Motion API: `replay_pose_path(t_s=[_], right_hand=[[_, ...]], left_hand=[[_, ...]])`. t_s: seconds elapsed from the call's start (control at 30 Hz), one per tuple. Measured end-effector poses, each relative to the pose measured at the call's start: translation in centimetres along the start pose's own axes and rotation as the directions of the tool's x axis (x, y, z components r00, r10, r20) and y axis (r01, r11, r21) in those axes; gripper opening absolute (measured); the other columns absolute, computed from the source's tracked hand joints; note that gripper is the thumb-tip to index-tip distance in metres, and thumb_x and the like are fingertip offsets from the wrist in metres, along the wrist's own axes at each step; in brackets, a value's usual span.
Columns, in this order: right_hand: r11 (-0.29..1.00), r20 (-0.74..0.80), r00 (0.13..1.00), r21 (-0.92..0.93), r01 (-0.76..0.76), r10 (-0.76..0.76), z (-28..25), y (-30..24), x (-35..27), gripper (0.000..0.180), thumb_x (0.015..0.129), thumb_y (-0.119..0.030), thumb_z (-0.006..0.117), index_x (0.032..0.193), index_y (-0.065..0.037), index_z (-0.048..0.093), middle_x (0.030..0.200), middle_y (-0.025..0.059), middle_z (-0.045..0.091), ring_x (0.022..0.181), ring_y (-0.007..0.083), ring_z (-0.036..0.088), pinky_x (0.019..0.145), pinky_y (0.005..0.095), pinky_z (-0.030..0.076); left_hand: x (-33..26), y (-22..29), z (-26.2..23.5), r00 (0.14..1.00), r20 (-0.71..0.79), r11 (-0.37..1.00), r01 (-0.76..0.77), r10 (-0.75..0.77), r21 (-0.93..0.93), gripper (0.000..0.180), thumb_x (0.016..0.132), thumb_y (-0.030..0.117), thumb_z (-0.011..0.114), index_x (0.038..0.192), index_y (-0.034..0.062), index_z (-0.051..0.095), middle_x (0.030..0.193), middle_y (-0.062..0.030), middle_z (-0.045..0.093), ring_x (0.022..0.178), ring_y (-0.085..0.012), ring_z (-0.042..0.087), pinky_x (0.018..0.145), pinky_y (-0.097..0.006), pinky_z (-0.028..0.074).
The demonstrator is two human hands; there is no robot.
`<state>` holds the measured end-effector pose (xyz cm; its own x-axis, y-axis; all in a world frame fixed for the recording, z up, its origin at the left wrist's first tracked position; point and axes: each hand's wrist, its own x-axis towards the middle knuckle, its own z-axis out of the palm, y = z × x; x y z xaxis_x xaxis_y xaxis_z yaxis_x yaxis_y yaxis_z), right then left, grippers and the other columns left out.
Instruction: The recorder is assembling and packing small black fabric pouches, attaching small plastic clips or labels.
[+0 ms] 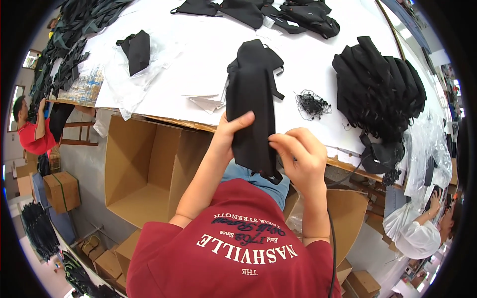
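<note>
A long black fabric bag (pixel 252 107) with small straps and loops along its right side lies partly over the table edge, its near end toward my body. My left hand (pixel 233 131) is closed around the bag's left side, the thumb resting on top and the fingers hidden beneath. At the right edge of the bag, my right hand (pixel 304 154) pinches with thumb and forefinger; whatever fine part lies between the fingertips is too small to make out. A tangle of thin black cords (pixel 313 104) sits on the table to the right of the bag.
A pile of black bags (pixel 377 84) stands at the right, and more black bags (pixel 308 17) lie at the back. Clear plastic (pixel 131 87) and a small black bag (pixel 139 52) are at the left. Below the white table (pixel 189 59) is an open cardboard box (pixel 144 169). Two people work nearby.
</note>
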<state>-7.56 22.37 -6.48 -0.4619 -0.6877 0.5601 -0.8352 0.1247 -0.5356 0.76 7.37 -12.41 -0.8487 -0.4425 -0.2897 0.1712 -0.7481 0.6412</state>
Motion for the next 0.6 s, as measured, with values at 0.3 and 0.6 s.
replay_pose_path(t_s=[0.3,0.6], right_hand=[[0.998,0.177,0.984,0.055,0.018,-0.027,-0.9,-1.2,-2.5,0.017,0.066,-0.006,0.074,0.081,-0.009,0.068,0.068,0.0023,0.053,0.057,0.0183,0.051,0.050,0.0301,0.040],[0.998,0.221,0.975,-0.056,-0.001,0.013,-1.4,-1.4,-2.3,0.019,0.069,-0.009,0.072,0.088,-0.010,0.067,0.087,0.0028,0.057,0.080,0.0211,0.054,0.067,0.0334,0.042]], left_hand=[[0.9,-0.5,-2.7,0.997,0.022,0.960,0.073,-0.069,-0.272,0.027,0.093,0.020,0.056,0.108,-0.0023,0.061,0.097,-0.0141,0.068,0.083,-0.0208,0.069,0.071,-0.034,0.059],[1.1,0.0,-2.0,0.999,-0.002,0.982,0.045,-0.047,-0.184,0.031,0.088,0.017,0.064,0.114,0.0012,0.057,0.098,-0.0096,0.066,0.082,-0.0182,0.067,0.070,-0.030,0.057]])
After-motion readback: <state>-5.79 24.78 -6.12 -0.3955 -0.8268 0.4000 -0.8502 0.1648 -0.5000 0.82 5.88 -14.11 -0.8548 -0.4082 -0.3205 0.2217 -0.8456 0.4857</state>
